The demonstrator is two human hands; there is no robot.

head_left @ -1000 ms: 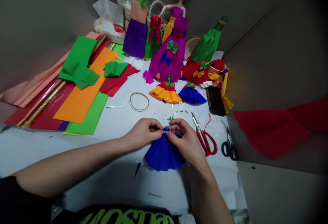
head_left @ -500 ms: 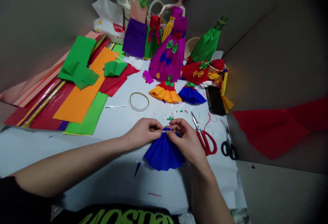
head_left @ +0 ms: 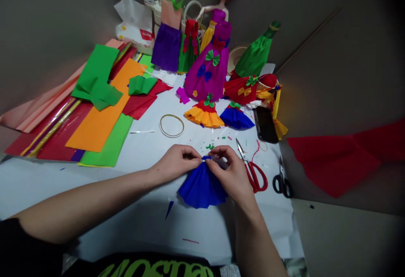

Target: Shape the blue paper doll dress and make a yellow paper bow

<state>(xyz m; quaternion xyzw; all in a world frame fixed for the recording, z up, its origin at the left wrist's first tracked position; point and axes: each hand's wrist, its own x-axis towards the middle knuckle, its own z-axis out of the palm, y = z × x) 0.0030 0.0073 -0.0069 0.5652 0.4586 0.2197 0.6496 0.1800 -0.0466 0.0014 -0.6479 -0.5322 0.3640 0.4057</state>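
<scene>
A blue pleated crepe-paper skirt fans out toward me, gathered at its narrow top, where a small white band shows. My left hand pinches the left side of that gathered top between thumb and fingers. From the right, my right hand pinches the same top with thumb and forefinger. Both thumbs lie close together at the band, and the fingertips behind it are partly hidden. Red-handled scissors lie just right of my right hand. Tiny green paper scraps lie beyond the fingers.
Black scissors and a phone lie to the right. A tape ring is ahead, left of small paper skirts. Coloured paper sheets cover the left. A doll and paper dresses stand at the back.
Both hands keep their pinch on the blue skirt's top. The skirt's lower edge has lifted slightly away from me, and my right hand's fingers have shifted a little.
</scene>
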